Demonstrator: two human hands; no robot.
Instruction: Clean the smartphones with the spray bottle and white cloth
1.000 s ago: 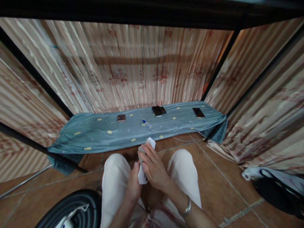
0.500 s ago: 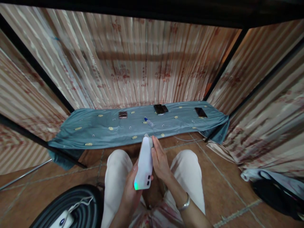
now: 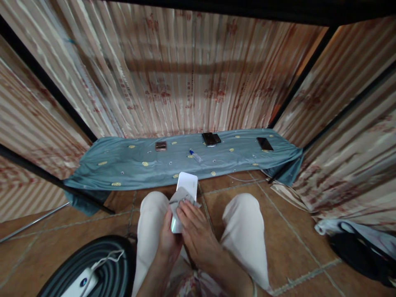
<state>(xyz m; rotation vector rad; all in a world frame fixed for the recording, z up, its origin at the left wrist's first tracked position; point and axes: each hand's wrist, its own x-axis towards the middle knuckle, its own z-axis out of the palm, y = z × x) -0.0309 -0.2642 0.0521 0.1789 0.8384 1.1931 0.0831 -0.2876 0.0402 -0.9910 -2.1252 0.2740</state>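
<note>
Left hand (image 3: 168,241) gripping a white phone (image 3: 185,194) from below, right hand (image 3: 198,231) pressing a crumpled cloth (image 3: 181,199) against it, above the knees, blue sheet (image 3: 123,165) on the floor beyond

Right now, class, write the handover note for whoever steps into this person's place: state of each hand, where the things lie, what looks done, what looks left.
Left hand: holds the white phone from below, between the knees.
Right hand: presses a small grey cloth on the phone's face.
On the blue-green cloth ahead: a stack of dark phones, another dark phone, a small bottle, a small dark square item.
Done: white phone in hand, cloth on it.
Left: apparently the wiping itself; the dark phones lie untouched.
</note>
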